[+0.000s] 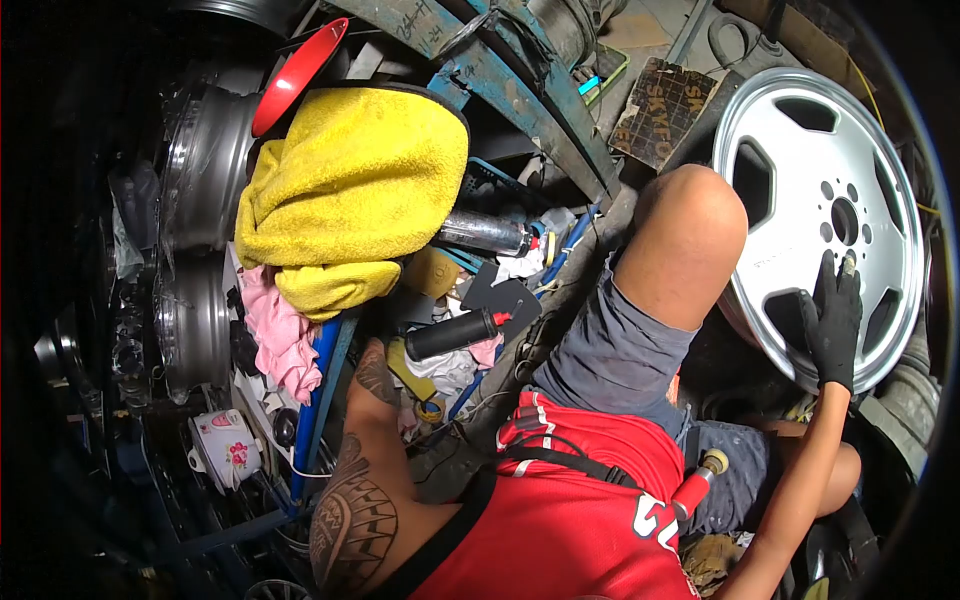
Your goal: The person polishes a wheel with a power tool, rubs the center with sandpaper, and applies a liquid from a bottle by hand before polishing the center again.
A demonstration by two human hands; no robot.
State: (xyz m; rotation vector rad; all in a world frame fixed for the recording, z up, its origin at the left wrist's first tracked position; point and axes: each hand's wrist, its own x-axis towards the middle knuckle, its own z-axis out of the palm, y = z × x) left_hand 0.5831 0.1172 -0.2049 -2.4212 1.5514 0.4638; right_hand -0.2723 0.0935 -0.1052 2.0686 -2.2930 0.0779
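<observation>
My right hand [835, 325], in a black glove, lies on the face of a silver alloy wheel [785, 240]. Its fingers are stretched toward the centre hole, and one fingertip looks bare. The wheel leans beside my raised knee, its spoked side up. My tattooed left arm reaches toward a blue metal frame [318, 375], where the hand is hidden from sight. Near that arm are a yellow towel [360, 180], a pink cloth [278, 340] and a black spray bottle [450, 335] with a red tip.
A red-bodied tool [695, 490] with a round tan end lies by my lap. More wheels [205, 170] are stacked at left, near a red dish-shaped piece [300, 80]. A silver can [485, 230], a white flowered box [228, 448] and a dark printed box [665, 112] stand around.
</observation>
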